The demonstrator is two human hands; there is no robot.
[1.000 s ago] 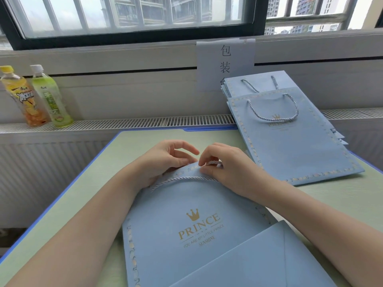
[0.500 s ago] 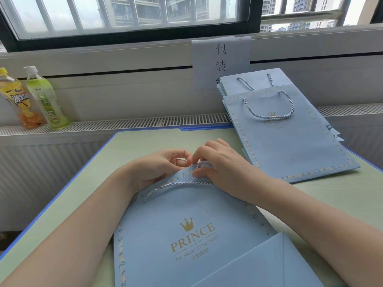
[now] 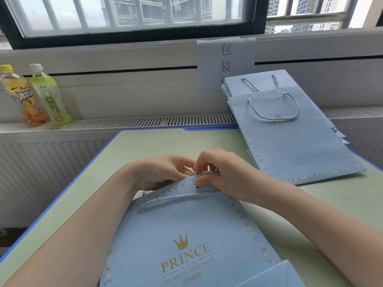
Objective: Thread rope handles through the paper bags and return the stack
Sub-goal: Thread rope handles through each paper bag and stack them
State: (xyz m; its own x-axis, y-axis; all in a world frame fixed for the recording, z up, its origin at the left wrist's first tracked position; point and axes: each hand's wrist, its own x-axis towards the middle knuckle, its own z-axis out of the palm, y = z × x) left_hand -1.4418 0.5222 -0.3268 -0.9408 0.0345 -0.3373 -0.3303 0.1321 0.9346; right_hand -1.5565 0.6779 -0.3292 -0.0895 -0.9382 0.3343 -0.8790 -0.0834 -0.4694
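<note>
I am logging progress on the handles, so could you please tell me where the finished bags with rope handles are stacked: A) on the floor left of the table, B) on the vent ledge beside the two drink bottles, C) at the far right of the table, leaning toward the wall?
C: the stack of finished bags lies at the table's far right, under the paper sign.

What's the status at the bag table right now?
Left hand holds bag top edge. Right hand pinches rope at the hole. Finished stack far right. Nothing in the way.

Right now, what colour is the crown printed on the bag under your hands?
Gold, on the light blue bag; the crown shows clearly in the head view, above the PRINCE lettering.
</note>
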